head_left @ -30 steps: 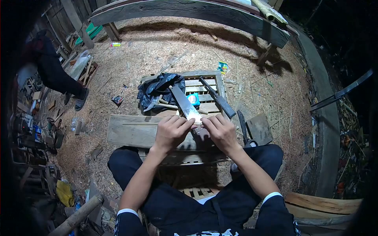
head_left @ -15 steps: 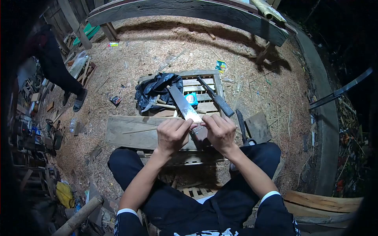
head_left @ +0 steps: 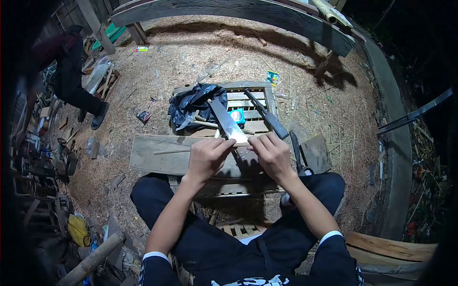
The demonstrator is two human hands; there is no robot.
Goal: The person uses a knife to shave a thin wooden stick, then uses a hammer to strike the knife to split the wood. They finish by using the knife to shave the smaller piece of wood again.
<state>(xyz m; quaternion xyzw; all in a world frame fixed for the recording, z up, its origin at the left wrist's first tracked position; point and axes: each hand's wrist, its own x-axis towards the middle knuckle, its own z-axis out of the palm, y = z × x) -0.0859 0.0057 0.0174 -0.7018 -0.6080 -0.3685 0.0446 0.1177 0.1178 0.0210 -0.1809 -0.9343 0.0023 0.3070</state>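
Note:
My left hand [head_left: 207,155] and my right hand [head_left: 271,155] are pinched closed on the two ends of a short thin wooden stick [head_left: 242,144]. The stick is level above the low slatted table, and my fingers hide its ends. Just beyond it lies a saw [head_left: 221,117], its blade end glaring brightly. A blue tape measure [head_left: 237,117] rests to the saw's right. Further right is a long dark tool [head_left: 268,116] with a handle, and near my right hand a dark blade [head_left: 295,147]. A wooden board [head_left: 160,159] lies left of my left hand.
A crumpled black plastic bag [head_left: 191,107] sits on the table [head_left: 250,86]. Wood shavings [head_left: 191,47] cover the ground. A heavy beam bench [head_left: 229,13] spans the back. Another person [head_left: 74,78] bends at the left. A curved strip [head_left: 415,112] juts in from the right.
My hands have moved slightly apart, showing more of the stick between them. The view has shifted a little, and the other person at the left now bends lower.

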